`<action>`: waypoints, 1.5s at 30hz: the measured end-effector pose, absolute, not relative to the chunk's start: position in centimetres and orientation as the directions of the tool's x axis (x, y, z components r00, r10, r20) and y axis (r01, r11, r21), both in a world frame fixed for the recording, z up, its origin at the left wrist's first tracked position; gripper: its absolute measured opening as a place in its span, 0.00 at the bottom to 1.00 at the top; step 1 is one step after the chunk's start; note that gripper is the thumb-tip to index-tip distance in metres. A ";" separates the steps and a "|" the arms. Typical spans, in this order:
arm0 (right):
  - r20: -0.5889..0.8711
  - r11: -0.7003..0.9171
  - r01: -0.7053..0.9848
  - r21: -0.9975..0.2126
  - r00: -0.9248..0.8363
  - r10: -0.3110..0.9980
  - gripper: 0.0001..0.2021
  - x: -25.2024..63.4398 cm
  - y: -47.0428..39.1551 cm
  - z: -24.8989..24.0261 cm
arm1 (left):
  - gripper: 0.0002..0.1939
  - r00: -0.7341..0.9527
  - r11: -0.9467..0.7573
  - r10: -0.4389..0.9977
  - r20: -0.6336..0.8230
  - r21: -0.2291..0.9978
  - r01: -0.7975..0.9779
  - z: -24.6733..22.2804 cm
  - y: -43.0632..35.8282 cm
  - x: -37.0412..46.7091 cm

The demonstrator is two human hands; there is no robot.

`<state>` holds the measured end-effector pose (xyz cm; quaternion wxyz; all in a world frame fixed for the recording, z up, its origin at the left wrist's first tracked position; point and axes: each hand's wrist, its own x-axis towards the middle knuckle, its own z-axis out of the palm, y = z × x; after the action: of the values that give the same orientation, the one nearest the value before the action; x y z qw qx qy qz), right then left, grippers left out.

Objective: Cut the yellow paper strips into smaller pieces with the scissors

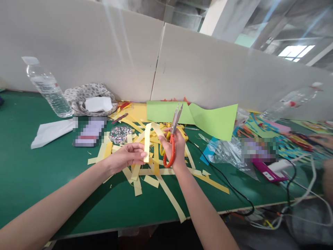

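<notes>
I saw a pale yellow paper strip (147, 141) arched between two hands above the green desk (15, 139). The left hand (131, 154) pinched its lower end; from there its length rose, bent over and sloped rightward to the thumb of the right hand (178, 146). That hand also gripped scissors (176, 121), blades pointing away, right of the arch and apart from it. Loose strips (170, 198) lay beneath.

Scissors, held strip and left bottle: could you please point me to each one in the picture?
Scissors (175, 123): head view, on the lower part of the blades.
Held strip (147, 142): head view, on its hanging front part.
Left bottle (49, 87): head view, on its body.
</notes>
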<state>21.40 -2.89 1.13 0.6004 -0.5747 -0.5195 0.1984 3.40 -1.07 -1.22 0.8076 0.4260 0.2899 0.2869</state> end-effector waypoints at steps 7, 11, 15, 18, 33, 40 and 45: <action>0.476 0.399 0.397 -0.827 0.114 0.872 0.10 20.2 -4.0 1.4 | 0.04 0.495 0.350 0.863 -0.104 0.830 -0.435 -1.5 -1.0 3.6; 0.490 0.438 0.429 -0.790 0.012 0.872 0.08 19.4 -4.6 1.6 | 0.03 0.456 0.312 0.888 -0.066 0.814 -0.490 -1.3 -1.0 3.8; 0.450 0.415 0.405 -0.815 -0.008 0.893 0.10 19.1 -4.9 1.7 | 0.05 0.297 0.252 0.950 -0.097 0.800 -0.545 -1.1 -1.1 3.9; 0.396 0.347 0.391 -0.853 0.049 0.917 0.08 18.9 -5.0 1.9 | 0.07 0.251 0.247 0.960 -0.122 0.788 -0.563 -1.1 -1.1 4.0; 0.232 0.221 0.161 -0.962 0.056 0.971 0.15 19.3 -4.1 1.3 | 0.18 0.288 0.273 0.948 -0.132 0.803 -0.530 -0.9 -1.3 4.2; 0.176 0.178 0.191 -0.965 -0.031 0.984 0.14 19.2 -4.2 1.4 | 0.19 0.221 0.173 0.972 -0.084 0.888 -0.426 -0.7 -1.5 4.1; 0.166 0.168 0.209 -0.963 -0.027 0.986 0.14 19.3 -4.1 1.5 | 0.21 0.172 0.122 0.984 -0.054 0.904 -0.409 -0.7 -1.4 4.1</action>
<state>19.30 -4.12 1.49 0.4824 -0.5036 -0.5928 0.4027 4.08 -1.45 -0.69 0.6552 0.3960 0.3627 0.5314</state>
